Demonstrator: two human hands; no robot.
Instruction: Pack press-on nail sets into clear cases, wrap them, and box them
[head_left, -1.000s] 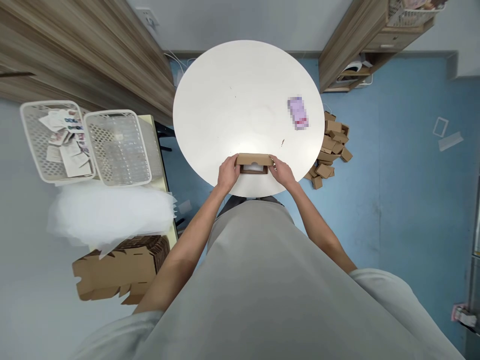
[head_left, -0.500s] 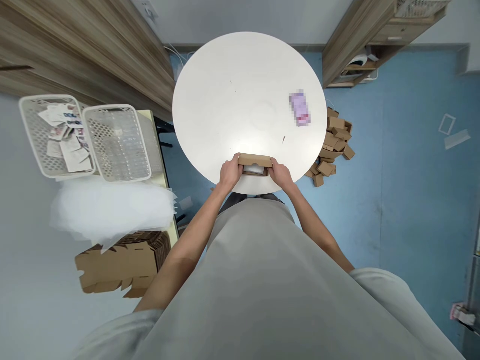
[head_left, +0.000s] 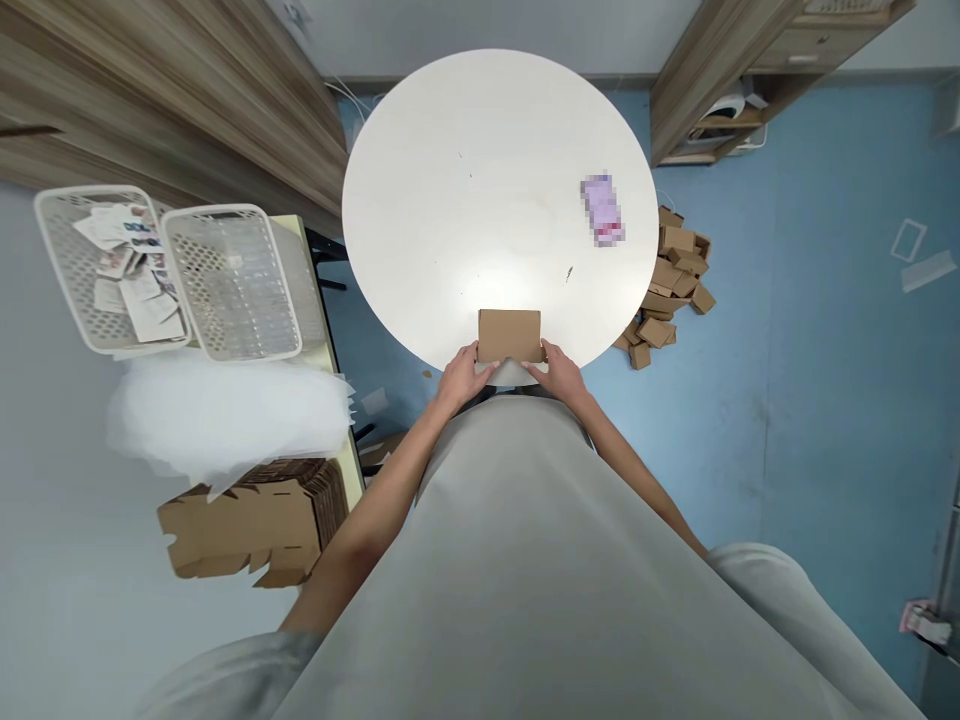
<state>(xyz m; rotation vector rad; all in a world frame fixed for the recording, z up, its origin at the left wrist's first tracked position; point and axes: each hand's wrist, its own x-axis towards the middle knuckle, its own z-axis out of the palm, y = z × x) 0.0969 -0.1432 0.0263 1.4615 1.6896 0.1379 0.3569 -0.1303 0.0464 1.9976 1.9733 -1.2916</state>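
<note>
White table (head_left: pixel 495 180) | box (head_left: pixel 510 335), inside hidden | left hand (head_left: pixel 461 378), right hand (head_left: pixel 561 372): grip pinching box's near corners | purple item (head_left: pixel 603 210) pixelated

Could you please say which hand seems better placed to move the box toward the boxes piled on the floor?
Probably the right hand: it touches the box on the side nearer the piled boxes; the left hand is on the far side.

Brn box (head_left: pixel 509 335), wht tbl (head_left: pixel 480 210)
</note>
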